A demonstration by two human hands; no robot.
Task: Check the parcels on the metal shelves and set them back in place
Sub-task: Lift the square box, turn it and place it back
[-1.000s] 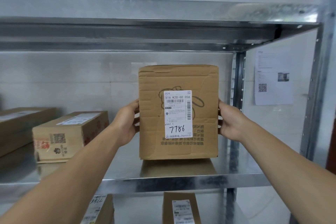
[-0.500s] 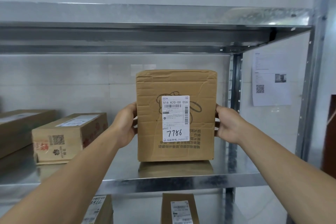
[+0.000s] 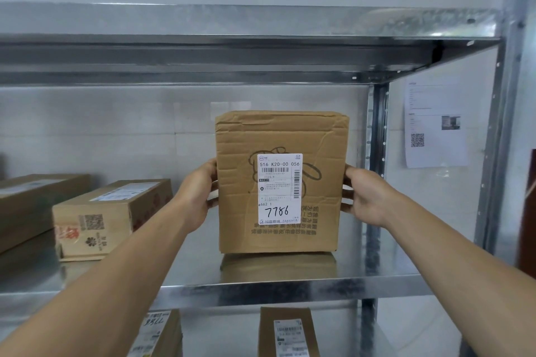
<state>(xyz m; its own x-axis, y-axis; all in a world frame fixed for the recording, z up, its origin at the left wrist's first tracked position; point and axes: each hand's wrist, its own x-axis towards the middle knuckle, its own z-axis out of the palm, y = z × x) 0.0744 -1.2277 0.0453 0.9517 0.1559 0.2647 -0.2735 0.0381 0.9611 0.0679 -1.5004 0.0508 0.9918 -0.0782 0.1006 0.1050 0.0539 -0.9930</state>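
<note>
Both hands are on the tall brown cardboard box with the white "7786" label [image 3: 278,182]. The left hand [image 3: 197,194] grips its left side and the right hand [image 3: 365,197] its right, fingers curled round the edges. The box stands upright mid-frame on the shiny galvanised metal shelf [image 3: 290,290], bottom edge meeting its own reflection. At its 9 o'clock, well apart, lies a flat brown carton with a QR code [image 3: 110,217]. At 2 o'clock there's a white printed sheet on the wall [image 3: 435,124]. At 6 o'clock, a smaller labelled box one shelf down [image 3: 287,333].
</note>
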